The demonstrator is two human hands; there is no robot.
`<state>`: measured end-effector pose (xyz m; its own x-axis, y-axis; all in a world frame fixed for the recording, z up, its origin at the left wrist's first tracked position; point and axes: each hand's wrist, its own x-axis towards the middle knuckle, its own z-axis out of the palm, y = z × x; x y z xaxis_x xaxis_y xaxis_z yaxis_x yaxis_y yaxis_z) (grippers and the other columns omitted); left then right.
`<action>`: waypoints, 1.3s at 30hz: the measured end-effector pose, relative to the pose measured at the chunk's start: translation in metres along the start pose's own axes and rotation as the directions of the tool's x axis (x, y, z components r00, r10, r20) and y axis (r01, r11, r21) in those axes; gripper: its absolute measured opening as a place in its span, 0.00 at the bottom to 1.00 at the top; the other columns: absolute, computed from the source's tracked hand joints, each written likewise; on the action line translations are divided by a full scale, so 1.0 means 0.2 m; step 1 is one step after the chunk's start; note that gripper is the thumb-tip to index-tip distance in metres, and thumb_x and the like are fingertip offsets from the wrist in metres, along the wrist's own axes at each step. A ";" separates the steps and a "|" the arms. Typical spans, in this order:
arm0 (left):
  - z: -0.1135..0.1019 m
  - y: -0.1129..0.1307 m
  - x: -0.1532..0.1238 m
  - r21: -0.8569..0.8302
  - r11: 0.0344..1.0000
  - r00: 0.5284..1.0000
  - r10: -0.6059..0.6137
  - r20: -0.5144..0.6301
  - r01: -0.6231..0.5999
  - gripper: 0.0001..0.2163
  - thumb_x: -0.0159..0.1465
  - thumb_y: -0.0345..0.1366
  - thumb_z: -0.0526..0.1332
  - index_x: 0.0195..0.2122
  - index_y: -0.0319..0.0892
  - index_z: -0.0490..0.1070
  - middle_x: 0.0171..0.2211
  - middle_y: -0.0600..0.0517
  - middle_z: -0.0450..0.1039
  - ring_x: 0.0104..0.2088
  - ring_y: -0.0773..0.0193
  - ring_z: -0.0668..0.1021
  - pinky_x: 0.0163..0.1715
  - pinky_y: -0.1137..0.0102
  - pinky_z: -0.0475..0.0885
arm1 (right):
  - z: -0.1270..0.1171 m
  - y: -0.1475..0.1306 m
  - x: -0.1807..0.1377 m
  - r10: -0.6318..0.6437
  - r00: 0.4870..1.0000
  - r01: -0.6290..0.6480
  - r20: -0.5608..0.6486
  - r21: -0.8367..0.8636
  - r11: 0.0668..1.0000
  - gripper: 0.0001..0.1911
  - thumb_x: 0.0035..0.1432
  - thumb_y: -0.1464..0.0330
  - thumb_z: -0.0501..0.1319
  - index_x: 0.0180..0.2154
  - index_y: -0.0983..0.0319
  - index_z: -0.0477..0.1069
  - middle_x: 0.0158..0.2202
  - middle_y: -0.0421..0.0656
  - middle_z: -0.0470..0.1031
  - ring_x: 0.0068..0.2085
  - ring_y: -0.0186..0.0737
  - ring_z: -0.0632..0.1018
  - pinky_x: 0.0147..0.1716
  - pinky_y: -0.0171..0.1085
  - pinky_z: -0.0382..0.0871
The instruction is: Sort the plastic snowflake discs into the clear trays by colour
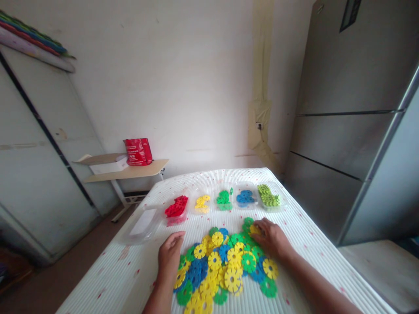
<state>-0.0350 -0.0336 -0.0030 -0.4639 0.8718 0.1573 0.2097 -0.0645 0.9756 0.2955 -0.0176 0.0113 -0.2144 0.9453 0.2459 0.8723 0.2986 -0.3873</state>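
A heap of flat plastic snowflake discs [222, 266], yellow, blue and green, lies on the white striped tablecloth [307, 248] in front of me. My left hand [170, 257] rests at the heap's left edge, fingers curled together, touching the discs. My right hand [271, 237] lies on the heap's far right side, fingers bent over a yellow disc [254, 229]. Beyond the heap stands a row of clear tubs: red pieces [176, 207], yellow pieces [202, 202], green pieces [224, 198], blue pieces [245, 197], lime pieces [268, 195].
An empty clear tub [143, 224] sits at the row's left end. A grey fridge [353, 131] stands to the right of the table. A small wooden side table [131, 172] with a red bag [138, 151] is by the far wall.
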 end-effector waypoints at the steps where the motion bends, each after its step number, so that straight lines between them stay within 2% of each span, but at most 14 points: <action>1: 0.00 0.00 0.00 0.003 1.000 1.000 -0.001 0.002 0.000 0.15 0.44 0.44 0.61 0.29 0.38 0.74 0.31 0.46 0.77 0.36 0.53 0.76 0.40 0.64 0.70 | 0.00 -0.01 0.00 -0.001 1.000 0.002 0.011 -0.020 1.000 0.16 0.55 0.59 0.53 0.40 0.59 0.71 0.38 0.45 0.72 0.38 0.40 0.74 0.37 0.34 0.63; 5: 0.00 0.00 0.00 0.014 1.000 1.000 0.004 0.010 -0.004 0.15 0.45 0.44 0.60 0.29 0.38 0.74 0.31 0.46 0.77 0.37 0.53 0.76 0.40 0.64 0.70 | 0.00 -0.03 0.01 -0.004 0.999 0.006 0.046 -0.041 0.999 0.15 0.53 0.61 0.54 0.40 0.60 0.71 0.38 0.45 0.72 0.39 0.40 0.74 0.38 0.34 0.63; 11: 0.00 0.00 0.00 0.029 1.000 1.000 0.005 0.006 -0.005 0.15 0.44 0.44 0.61 0.29 0.38 0.74 0.31 0.47 0.77 0.36 0.53 0.77 0.39 0.65 0.70 | 0.04 0.01 0.03 0.013 0.999 -0.012 0.044 -0.021 1.000 0.18 0.49 0.65 0.56 0.43 0.61 0.69 0.41 0.46 0.73 0.40 0.41 0.74 0.40 0.34 0.63; 16: 0.00 0.01 -0.01 0.023 1.000 1.000 0.009 0.003 -0.009 0.15 0.45 0.44 0.61 0.29 0.38 0.74 0.31 0.46 0.77 0.36 0.53 0.77 0.39 0.64 0.70 | 0.00 0.04 0.03 -0.003 0.999 0.001 0.032 0.062 0.998 0.13 0.50 0.65 0.54 0.37 0.61 0.70 0.36 0.44 0.72 0.37 0.40 0.74 0.37 0.34 0.64; 19: 0.00 0.01 -0.01 0.017 1.000 1.000 0.017 -0.002 -0.017 0.15 0.45 0.43 0.61 0.28 0.38 0.75 0.30 0.46 0.77 0.36 0.53 0.77 0.38 0.64 0.70 | -0.03 0.05 0.02 0.004 1.000 -0.005 0.014 0.111 0.994 0.15 0.47 0.68 0.55 0.39 0.61 0.69 0.38 0.43 0.70 0.38 0.39 0.72 0.38 0.33 0.64; 22: 0.00 0.01 -0.01 0.013 1.000 1.000 0.013 0.003 -0.013 0.15 0.45 0.43 0.61 0.29 0.38 0.75 0.31 0.46 0.77 0.36 0.53 0.77 0.38 0.64 0.70 | -0.03 0.05 0.02 0.005 0.998 -0.010 0.056 0.080 0.997 0.17 0.44 0.70 0.55 0.40 0.60 0.68 0.39 0.43 0.69 0.38 0.39 0.72 0.38 0.33 0.64; 28: 0.00 -0.01 0.00 0.014 1.000 1.000 0.015 0.013 -0.015 0.15 0.45 0.43 0.61 0.29 0.38 0.74 0.32 0.46 0.77 0.37 0.53 0.76 0.40 0.64 0.69 | -0.03 0.00 0.01 -0.077 0.988 0.082 0.132 -0.033 0.996 0.16 0.52 0.65 0.54 0.44 0.57 0.69 0.39 0.43 0.69 0.38 0.39 0.72 0.38 0.35 0.62; 32: 0.00 0.00 -0.01 0.004 1.000 1.000 0.011 0.013 -0.011 0.14 0.45 0.43 0.61 0.29 0.38 0.74 0.31 0.46 0.77 0.37 0.53 0.76 0.40 0.64 0.69 | -0.03 -0.03 0.01 -0.103 0.983 0.126 0.154 -0.149 0.981 0.17 0.59 0.62 0.48 0.47 0.53 0.68 0.38 0.44 0.69 0.37 0.40 0.72 0.37 0.37 0.61; 35: 0.00 0.01 -0.01 -0.011 1.000 1.000 0.009 0.005 -0.009 0.14 0.45 0.42 0.61 0.28 0.38 0.74 0.30 0.46 0.77 0.36 0.53 0.76 0.39 0.64 0.70 | -0.02 -0.03 0.01 -0.107 0.985 0.131 0.133 -0.186 0.974 0.18 0.61 0.60 0.45 0.49 0.53 0.66 0.39 0.45 0.69 0.36 0.40 0.72 0.36 0.38 0.60; 39: 0.00 0.01 -0.01 -0.008 1.000 1.000 0.013 0.006 -0.013 0.14 0.45 0.42 0.61 0.28 0.38 0.74 0.31 0.46 0.77 0.36 0.53 0.76 0.40 0.64 0.70 | -0.01 -0.04 0.01 -0.136 0.988 0.146 0.077 -0.146 0.978 0.17 0.61 0.60 0.47 0.48 0.55 0.66 0.41 0.45 0.69 0.40 0.41 0.71 0.38 0.39 0.60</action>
<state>-0.0334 -0.0357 -0.0017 -0.4560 0.8738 0.1691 0.2091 -0.0795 0.9747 0.2892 -0.0192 0.0168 -0.3643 0.9030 0.2276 0.8864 0.4112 -0.2128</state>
